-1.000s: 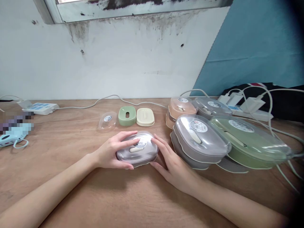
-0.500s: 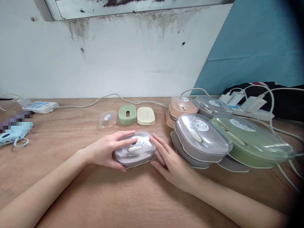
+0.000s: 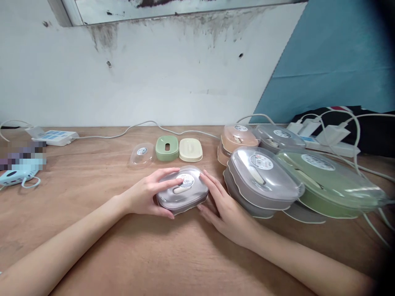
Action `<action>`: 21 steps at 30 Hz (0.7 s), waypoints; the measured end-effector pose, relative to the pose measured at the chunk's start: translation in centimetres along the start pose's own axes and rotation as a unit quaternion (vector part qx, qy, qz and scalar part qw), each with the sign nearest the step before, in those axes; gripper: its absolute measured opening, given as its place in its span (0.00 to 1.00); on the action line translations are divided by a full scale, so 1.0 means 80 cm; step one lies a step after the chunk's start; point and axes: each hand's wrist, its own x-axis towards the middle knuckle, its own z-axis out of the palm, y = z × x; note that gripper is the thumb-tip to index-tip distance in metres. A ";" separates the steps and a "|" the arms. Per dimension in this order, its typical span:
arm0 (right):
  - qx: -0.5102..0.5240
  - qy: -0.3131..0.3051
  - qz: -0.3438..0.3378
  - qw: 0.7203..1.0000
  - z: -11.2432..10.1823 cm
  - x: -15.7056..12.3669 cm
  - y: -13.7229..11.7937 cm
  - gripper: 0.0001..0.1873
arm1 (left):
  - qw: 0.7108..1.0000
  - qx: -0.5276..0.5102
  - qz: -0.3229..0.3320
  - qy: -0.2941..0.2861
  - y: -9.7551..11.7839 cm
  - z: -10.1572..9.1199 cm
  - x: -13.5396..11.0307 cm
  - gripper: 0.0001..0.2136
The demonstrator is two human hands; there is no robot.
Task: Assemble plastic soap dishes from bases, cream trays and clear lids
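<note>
A small grey container with a clear lid (image 3: 182,195) sits on the wooden table (image 3: 173,255) in front of me. My left hand (image 3: 147,193) wraps its left side, fingers over the lid and thumb at the front. My right hand (image 3: 222,209) rests against its right side with fingers stretched along the edge. Behind it lie a loose clear lid (image 3: 142,154), a green tray (image 3: 167,147) and a cream tray (image 3: 190,149).
Lidded containers crowd the right: grey (image 3: 263,177), peach (image 3: 237,139), green (image 3: 333,183), another grey (image 3: 277,137). Power strips with cables sit at the far left (image 3: 54,137) and far right (image 3: 321,137). A light-blue object (image 3: 15,176) lies at the left edge.
Both hands and the small grey container stay together; the container has shifted slightly to the right. The camera view moved a little.
</note>
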 end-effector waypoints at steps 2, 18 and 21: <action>0.001 0.000 -0.001 1.000 -0.001 0.000 -0.002 0.33 | 1.000 -0.006 -0.013 -0.008 0.002 -0.002 0.000 0.39; 0.178 0.021 0.012 0.984 -0.007 0.006 0.000 0.32 | 0.989 -0.071 -0.121 -0.037 0.007 -0.003 0.005 0.40; 0.180 0.012 0.013 0.984 -0.007 0.006 0.002 0.33 | 0.981 -0.099 -0.162 -0.048 0.013 -0.008 0.008 0.39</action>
